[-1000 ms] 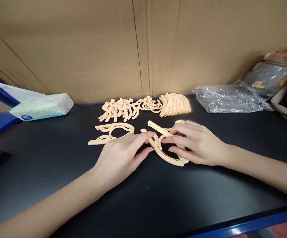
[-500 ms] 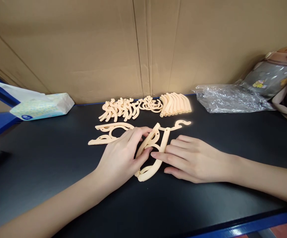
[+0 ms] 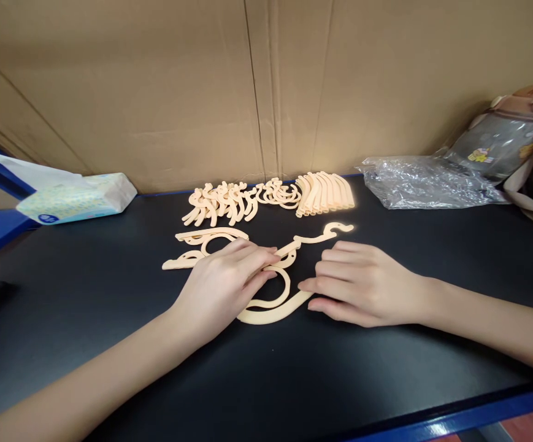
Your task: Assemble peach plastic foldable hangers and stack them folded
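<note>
A beige folding clothes hanger lies on the black tabletop between my hands, its two curved arms spread apart and a ring-shaped part between them. My left hand is closed, thumb and fingers pinching the upper arm. At the free end of the lower arm, my right hand is closed with bent fingers; they hide that tip. Beyond the hanger, a loose-looking hook piece touches or nearly touches its upper end; I cannot tell whether they are joined. A second beige hanger rests partly behind my left hand.
Along the cardboard wall lie a heap of hook pieces, some ring-shaped pieces and a row of curved arms. A tissue pack is at left. Clear plastic wrap and a bottle are at right.
The hanger's arms have swung wider apart, and it has turned flatter on the table. My left hand shifted slightly left; my right hand moved to the lower arm's end.
</note>
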`<state>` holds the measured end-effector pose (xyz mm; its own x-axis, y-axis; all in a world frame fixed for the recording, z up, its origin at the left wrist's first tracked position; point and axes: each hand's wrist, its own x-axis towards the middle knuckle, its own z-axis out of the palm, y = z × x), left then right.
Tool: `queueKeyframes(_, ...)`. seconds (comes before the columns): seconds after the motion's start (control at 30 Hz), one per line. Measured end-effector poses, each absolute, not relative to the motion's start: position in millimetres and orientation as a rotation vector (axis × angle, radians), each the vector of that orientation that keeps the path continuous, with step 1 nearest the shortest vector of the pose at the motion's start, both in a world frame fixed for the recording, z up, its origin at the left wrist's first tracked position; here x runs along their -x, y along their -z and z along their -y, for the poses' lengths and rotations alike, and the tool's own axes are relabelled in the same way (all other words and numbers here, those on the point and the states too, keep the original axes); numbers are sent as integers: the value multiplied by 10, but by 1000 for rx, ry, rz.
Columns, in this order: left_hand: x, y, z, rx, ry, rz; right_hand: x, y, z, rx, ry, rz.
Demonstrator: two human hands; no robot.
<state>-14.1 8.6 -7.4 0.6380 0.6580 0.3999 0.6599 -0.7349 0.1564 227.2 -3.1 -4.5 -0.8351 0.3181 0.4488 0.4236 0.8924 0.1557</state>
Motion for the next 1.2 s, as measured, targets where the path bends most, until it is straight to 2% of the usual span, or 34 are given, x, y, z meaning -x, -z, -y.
queueKeyframes(0.27, 175, 90, -130, 2945, 750, 908, -2466, 76, -193, 1181, 591, 2528)
queueKeyframes(0.63, 192, 61, -157, 2999, 653, 856, -2447, 83, -157, 1501, 597, 2575)
queueKeyframes(0.93, 194, 52, -147, 2834, 586, 918, -2460, 101, -189, 1353, 560, 2638)
queueKeyframes(1.2, 101, 18, -17, 2950, 633, 896, -2424, 18, -142, 935, 48, 2680)
